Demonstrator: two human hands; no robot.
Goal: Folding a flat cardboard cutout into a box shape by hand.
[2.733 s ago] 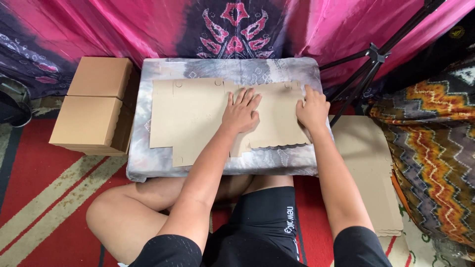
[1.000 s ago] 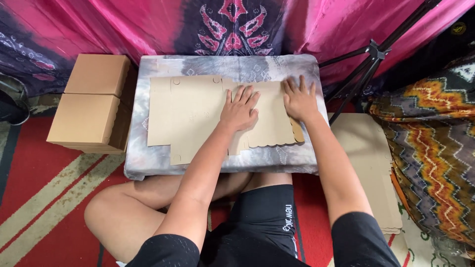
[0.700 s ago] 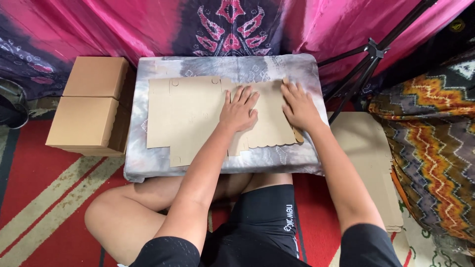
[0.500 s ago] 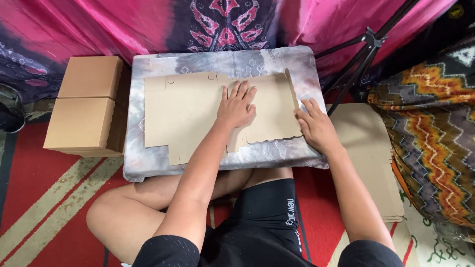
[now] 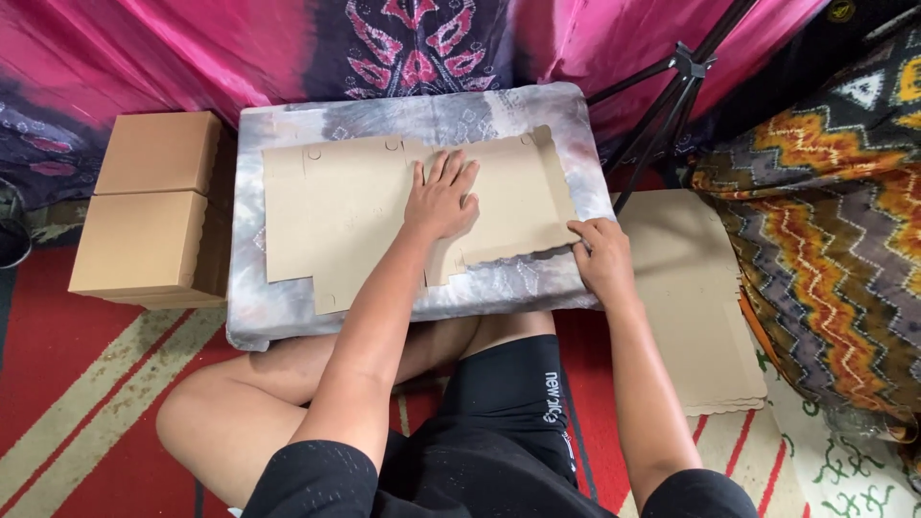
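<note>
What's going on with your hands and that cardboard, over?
Left hand flat on the cardboard sheet, pressing. Right hand pinching its right edge at the near corner. Sheet lies on the grey board; nothing in the way.

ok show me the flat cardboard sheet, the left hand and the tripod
cardboard sheet [image 5: 336, 211], head view, bare left part.
left hand [image 5: 441, 197], head view, back of hand.
tripod [image 5: 662, 115], head view, a black leg.
</note>
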